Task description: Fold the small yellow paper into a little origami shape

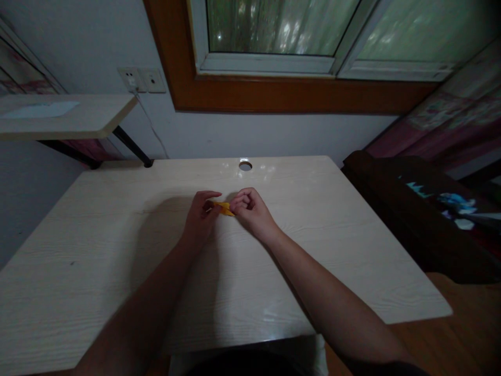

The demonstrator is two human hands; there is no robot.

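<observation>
Between my two hands is a small piece of folded yellow paper, low over the pale wood-grain desk. My left hand pinches its left end between thumb and fingers. At the other end, my right hand has its fingers curled in and its thumb and fingertips closed on the paper. Both ends of the yellow piece are partly covered by my fingers, so its full shape is hidden.
A raised shelf on black legs stands at the desk's back left, with a white sheet on it. Near the back edge is a round cable hole. Dark furniture with several items stands to the right, below a curtain.
</observation>
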